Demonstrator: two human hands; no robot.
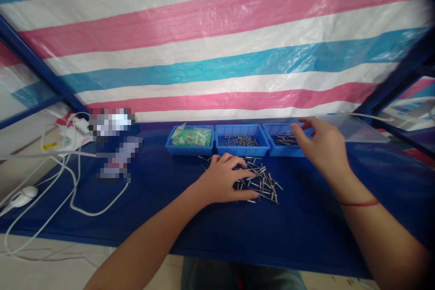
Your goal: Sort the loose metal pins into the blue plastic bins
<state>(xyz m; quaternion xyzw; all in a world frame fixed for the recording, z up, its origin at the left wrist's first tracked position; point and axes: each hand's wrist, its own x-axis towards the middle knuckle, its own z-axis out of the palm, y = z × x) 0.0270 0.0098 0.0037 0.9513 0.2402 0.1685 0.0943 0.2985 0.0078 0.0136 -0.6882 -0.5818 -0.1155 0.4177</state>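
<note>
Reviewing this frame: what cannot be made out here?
Head view: whether the right hand holds a pin; its fingers over the right bin face away.
Head view: pins under the left hand, which covers part of the pin pile.
Head view: items by the white cables, blurred by a pixelated patch.
Head view: contents of the left bin, too small to identify.

Blue-covered table: three blue bins, loose pin pile, white cables.
</note>
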